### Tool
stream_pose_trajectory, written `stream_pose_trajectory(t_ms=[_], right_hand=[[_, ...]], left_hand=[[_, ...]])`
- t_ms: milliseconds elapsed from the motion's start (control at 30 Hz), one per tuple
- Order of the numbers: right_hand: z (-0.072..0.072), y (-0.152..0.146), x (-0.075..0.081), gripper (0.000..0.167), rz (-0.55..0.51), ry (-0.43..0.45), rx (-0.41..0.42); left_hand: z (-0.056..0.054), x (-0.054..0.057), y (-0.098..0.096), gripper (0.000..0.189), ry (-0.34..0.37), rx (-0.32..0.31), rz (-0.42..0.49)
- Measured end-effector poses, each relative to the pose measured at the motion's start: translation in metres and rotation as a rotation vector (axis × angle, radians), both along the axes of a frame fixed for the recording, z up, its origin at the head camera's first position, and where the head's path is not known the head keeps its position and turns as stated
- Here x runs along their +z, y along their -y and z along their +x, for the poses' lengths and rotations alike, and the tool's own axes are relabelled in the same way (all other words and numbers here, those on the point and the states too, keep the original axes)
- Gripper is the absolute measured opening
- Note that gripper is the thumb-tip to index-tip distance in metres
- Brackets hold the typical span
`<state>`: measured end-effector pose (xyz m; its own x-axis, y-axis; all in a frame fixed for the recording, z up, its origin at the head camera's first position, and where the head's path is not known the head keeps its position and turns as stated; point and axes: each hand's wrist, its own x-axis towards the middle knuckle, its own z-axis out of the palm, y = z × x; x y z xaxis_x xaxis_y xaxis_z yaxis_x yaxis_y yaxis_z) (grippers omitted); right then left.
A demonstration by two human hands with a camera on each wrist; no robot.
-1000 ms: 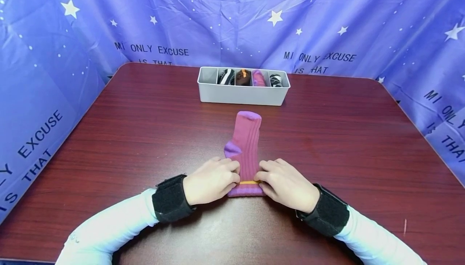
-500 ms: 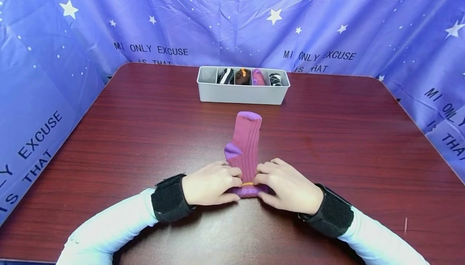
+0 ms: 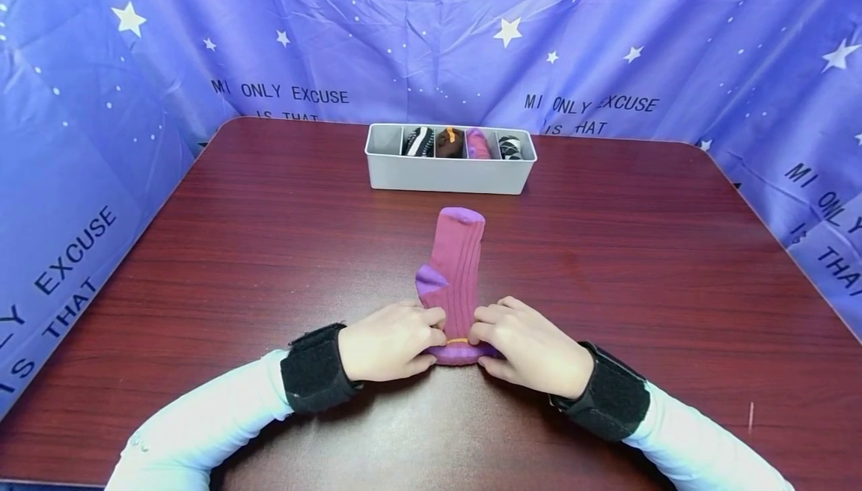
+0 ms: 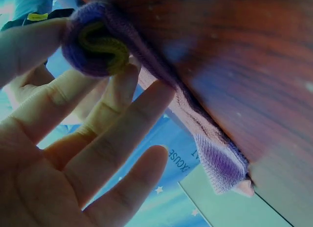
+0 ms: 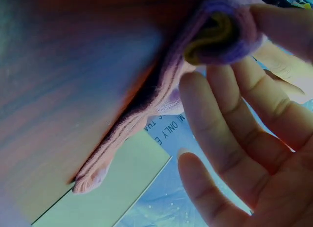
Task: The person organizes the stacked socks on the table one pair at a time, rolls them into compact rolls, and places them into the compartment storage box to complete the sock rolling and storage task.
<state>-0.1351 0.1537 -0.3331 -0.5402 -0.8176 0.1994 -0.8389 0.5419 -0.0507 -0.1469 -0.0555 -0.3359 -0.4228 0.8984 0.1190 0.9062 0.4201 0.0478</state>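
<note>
A pink ribbed sock [image 3: 461, 274] with purple heel and toe lies lengthwise on the table, its toe pointing away from me. Its purple cuff [image 3: 456, 355] is rolled up at the near end, just below an orange stripe. The left wrist view shows the roll [image 4: 90, 53] end-on, with a yellowish layer coiled inside. My left hand [image 3: 390, 341] pinches the left end of this roll between thumb and fingers. At the right end my right hand [image 3: 535, 346] does the same, thumb [image 5: 283, 29] on the near side. The sock's underside is hidden.
Behind the sock stands a light grey divided box [image 3: 447, 175]. Rolled socks sit in several compartments: striped [image 3: 420, 142], brown [image 3: 450, 143], pink [image 3: 479, 144] and black-and-white [image 3: 511, 148]. Its leftmost compartment shows no sock. A blue starry curtain [image 3: 431, 34] hangs behind the table [image 3: 640, 251].
Both hands stay at the cuff with small finger movements. The flatter cuff of a second ago now looks more rounded. My right hand shifted slightly right, then back left. The box has not moved.
</note>
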Motion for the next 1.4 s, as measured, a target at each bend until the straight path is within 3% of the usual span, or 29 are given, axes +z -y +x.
stream_pose_trajectory(t_ms=[200,367,567,900,1100,1400], right_hand=[[-0.0004,-0.0010,-0.0018,0.026,-0.016,-0.015,-0.009],[0.0001,-0.0026,-0.0011,0.027,-0.058,0.000,0.005],[0.0013,-0.0026,0.0008,0.021,-0.073,0.052,0.048],[-0.0006,-0.0027,0.0003,0.011,-0.037,-0.033,-0.022],[-0.0007,-0.0034,-0.0019,0.012,-0.057,-0.064,-0.027],[-0.0013,-0.0028,-0.0013,0.020,-0.077,0.006,-0.040]], left_hand=[[0.0000,0.0022,-0.0013,0.010,0.001,0.006,-0.011],[-0.0005,0.0030,-0.0012,0.021,0.076,0.025,0.064],[0.0001,0.0000,-0.0012,0.009,0.120,0.075,0.096],[-0.0001,-0.0010,-0.0035,0.009,-0.035,0.156,0.169],[0.0047,0.0028,-0.0042,0.009,-0.128,0.120,0.185],[0.0073,0.0040,-0.0033,0.016,-0.085,0.122,0.137]])
